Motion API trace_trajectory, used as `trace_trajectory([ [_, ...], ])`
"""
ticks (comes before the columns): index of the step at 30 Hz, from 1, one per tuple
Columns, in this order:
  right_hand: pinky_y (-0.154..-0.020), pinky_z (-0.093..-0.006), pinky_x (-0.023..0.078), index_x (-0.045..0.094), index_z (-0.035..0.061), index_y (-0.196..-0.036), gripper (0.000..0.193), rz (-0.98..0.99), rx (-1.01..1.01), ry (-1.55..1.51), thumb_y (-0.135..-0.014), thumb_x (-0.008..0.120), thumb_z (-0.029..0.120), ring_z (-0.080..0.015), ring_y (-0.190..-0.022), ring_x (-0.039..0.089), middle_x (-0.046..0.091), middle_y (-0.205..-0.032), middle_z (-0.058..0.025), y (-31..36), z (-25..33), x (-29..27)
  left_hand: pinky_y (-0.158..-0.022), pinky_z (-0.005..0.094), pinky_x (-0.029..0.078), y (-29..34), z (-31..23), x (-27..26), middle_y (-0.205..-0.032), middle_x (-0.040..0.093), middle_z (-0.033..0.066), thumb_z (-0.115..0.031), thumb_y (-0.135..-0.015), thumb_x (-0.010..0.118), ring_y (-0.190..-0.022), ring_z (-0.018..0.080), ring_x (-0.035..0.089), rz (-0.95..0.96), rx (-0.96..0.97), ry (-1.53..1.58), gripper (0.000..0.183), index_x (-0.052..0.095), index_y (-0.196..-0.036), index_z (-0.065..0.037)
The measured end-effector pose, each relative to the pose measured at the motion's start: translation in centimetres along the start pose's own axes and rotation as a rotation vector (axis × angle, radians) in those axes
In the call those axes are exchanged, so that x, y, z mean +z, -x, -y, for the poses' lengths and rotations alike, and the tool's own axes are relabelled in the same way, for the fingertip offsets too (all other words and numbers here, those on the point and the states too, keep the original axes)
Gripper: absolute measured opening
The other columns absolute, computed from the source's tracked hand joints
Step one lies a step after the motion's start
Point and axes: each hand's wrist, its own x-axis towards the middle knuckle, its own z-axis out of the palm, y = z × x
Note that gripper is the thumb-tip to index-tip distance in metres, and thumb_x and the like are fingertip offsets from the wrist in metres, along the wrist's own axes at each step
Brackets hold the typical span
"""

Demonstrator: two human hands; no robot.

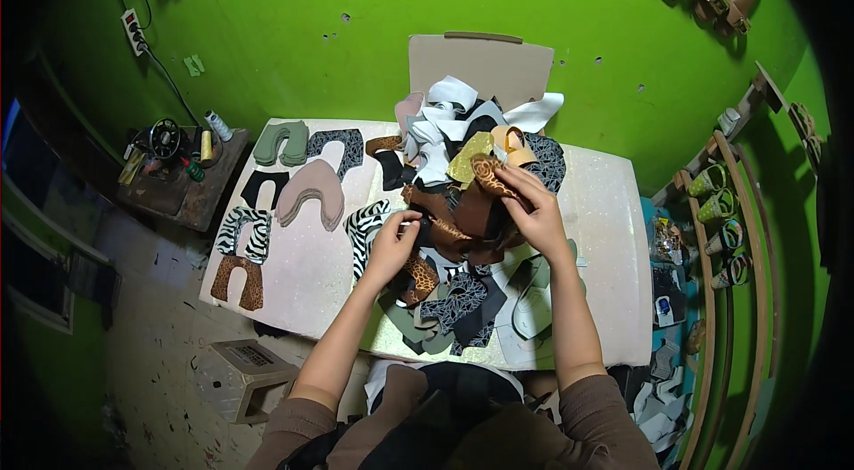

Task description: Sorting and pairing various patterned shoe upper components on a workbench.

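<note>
Brown sleeves (594, 417) at the bottom of the frame lead up to two bare arms reaching over a pale table (614, 221). Picking through loose cut pieces looks like the step in hand; the next move seems to call for freeing the chosen piece from its tangled neighbours without dragging them along. At the centre, the right hand (536, 208) pinches a print piece (487, 175) between thumb and fingers, above the heap (436, 150). Lower and to its left, the left hand (394, 248) has thumb and fingertips drawn close together at the dark edge of the heap; whether they grip anything cannot be told. The print piece is brown with dark, animal-like markings, curved over at its raised end and apparently supple; its lower part merges with dark brown pieces beneath. Left of the heap lie neater U-shaped pieces, among them a pink stack (311, 194) and a green stack (266, 146).
</note>
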Motion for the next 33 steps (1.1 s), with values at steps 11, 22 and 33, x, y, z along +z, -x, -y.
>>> trace_trajectory([
  [11,-0.087,-0.0296,0.042,0.064,0.0033,-0.101,0.027,0.231,0.010,-0.229,-0.077,0.053,-0.001,-0.0199,-0.098,0.058,0.063,-0.102,-0.0094,-1.0,1.1,1.0,-0.096,0.0340,0.035,-0.4,-6.0,1.7,-0.117,0.047,0.0141,-0.022,-0.078,0.065,-0.110,0.0269,0.047,-0.084,0.389,-0.079,0.052,0.044,-0.122,-0.003],
  [22,-0.084,-0.0246,0.042,0.060,0.0016,-0.107,0.025,0.092,0.215,-0.513,-0.083,0.057,0.006,-0.0115,-0.095,0.055,0.061,-0.105,-0.0051,-0.7,1.1,1.6,-0.069,0.0272,0.046,-0.9,-6.8,2.1,-0.089,0.061,0.0077,-0.021,-0.082,0.062,-0.078,0.0129,0.057,0.290,0.126,-0.088,0.029,0.057,-0.102,-0.001],
  [33,-0.090,-0.0275,0.040,0.056,0.0039,-0.117,0.034,0.405,0.176,-0.448,-0.083,0.052,0.002,-0.0137,-0.102,0.053,0.058,-0.114,-0.0071,-0.1,1.1,1.6,-0.078,0.0249,0.045,-1.4,-6.1,2.1,-0.104,0.058,0.0040,-0.029,-0.093,0.047,-0.094,0.0088,0.053,0.290,-0.048,0.488,0.036,0.050,-0.113,0.000],
])
